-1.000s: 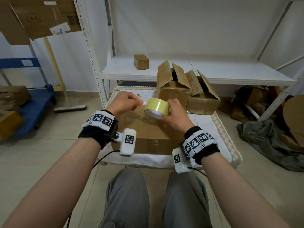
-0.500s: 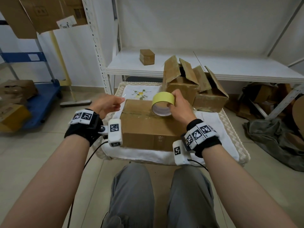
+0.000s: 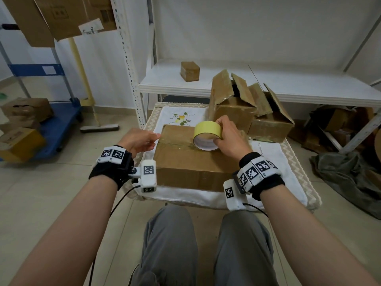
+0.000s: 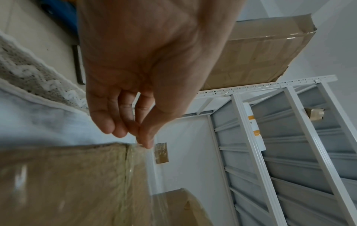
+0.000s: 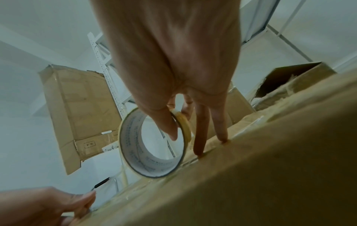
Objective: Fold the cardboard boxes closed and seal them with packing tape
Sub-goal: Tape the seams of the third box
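**Tape strip stretched along the seam of the near box, roll to the right, free end to the left**

Nearest the person, a closed cardboard box (image 3: 191, 159) lies on the cloth-covered desk (image 3: 274, 153), flaps folded flat. Its centre seam (image 3: 175, 144) runs left to right across the top; this is the long axis the coming move turns on. The left hand (image 3: 139, 141) sits at the box's left edge, thumb and fingertips (image 4: 144, 137) closed in a pinch on the free end of the clear tape strip (image 4: 139, 154), which the left wrist view shows lying over the seam near the corner. Whether the end is already pressed onto the side wall cannot be told.

The right hand (image 3: 229, 139) is farther along the same seam, its grip closed round the yellow tape roll (image 3: 207, 136): the thumb lies inside the core and fingers lie over the outer rim, while two straighter fingers (image 5: 201, 137) touch the box top beside the roll. The roll stands on edge, its lower rim touching or just above the cardboard.

From the roll the unsealed stretch of seam appears to lie rightward, away from the left hand; the right hand is therefore the nearer one to carry it on, with the left as anchor.

Beyond the near box, two open boxes (image 3: 233, 106) stand with flaps upright, not yet folded. Farther back, a small closed box (image 3: 189, 71) rests on the white shelf (image 3: 288, 87).
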`<state>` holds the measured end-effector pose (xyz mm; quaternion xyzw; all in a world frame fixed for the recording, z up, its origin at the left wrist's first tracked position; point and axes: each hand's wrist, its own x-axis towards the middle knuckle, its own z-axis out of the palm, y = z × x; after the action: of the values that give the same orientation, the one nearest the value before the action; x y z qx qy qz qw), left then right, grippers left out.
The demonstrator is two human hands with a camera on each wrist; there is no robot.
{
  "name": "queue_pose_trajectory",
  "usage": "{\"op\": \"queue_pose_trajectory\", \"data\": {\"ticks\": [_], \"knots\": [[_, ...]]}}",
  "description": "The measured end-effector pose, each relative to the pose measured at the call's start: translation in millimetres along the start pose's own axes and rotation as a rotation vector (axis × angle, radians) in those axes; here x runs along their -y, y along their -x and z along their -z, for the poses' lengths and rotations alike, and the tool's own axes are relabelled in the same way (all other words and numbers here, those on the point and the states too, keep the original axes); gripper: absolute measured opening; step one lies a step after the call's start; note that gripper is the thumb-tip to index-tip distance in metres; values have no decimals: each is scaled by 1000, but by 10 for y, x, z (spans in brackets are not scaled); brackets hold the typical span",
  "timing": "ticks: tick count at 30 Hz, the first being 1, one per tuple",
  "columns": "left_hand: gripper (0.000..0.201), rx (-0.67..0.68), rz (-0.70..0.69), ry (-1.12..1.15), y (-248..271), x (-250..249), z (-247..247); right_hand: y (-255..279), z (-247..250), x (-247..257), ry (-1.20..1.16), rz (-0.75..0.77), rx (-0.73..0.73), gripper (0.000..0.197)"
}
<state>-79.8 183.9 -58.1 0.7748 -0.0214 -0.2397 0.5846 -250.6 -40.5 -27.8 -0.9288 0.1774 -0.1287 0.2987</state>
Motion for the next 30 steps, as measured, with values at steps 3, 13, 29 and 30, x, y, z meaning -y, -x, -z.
{"op": "queue_pose_trajectory", "data": {"ticks": [3,13,29,30], "knots": [[32,45,47,22,0,32,25,25,0,17,27,8,17,37],[7,102,97,89,-23,92,26,36,-32,20,-18,26,52,40],[7,202,279,296,-50,189,74,19,-81,-21,-37,44,62,44],[7,216,303,327,-42,188,75,21,-81,-22,-38,45,62,44]]}}
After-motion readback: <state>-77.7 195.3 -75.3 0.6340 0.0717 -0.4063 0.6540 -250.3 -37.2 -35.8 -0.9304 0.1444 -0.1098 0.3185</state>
